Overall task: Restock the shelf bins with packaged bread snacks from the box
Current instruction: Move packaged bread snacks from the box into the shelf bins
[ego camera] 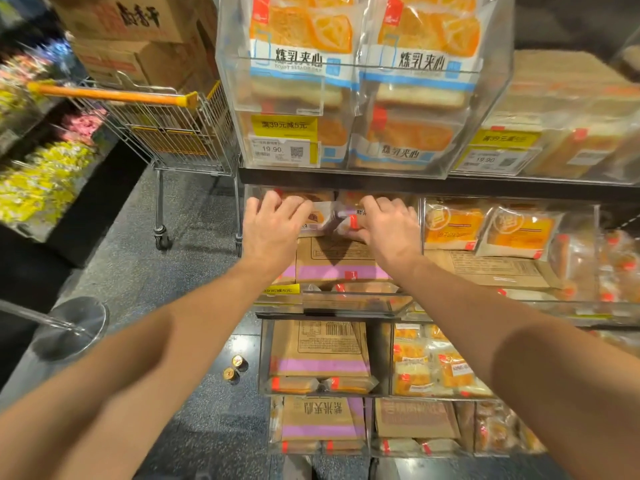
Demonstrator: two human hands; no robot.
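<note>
Hands amid clear shelf bins

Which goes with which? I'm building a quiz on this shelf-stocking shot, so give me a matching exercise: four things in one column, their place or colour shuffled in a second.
Things:
1. shopping cart handle
2. right hand
3. two small cans
4. 19.90 price tag

Place or colour:
A. on the floor beside the lower bins
B. orange
C. on the front of the top clear bin
D. on a snack packet in the middle bin

Pairs: 1-B, 2-D, 3-A, 4-C
</note>
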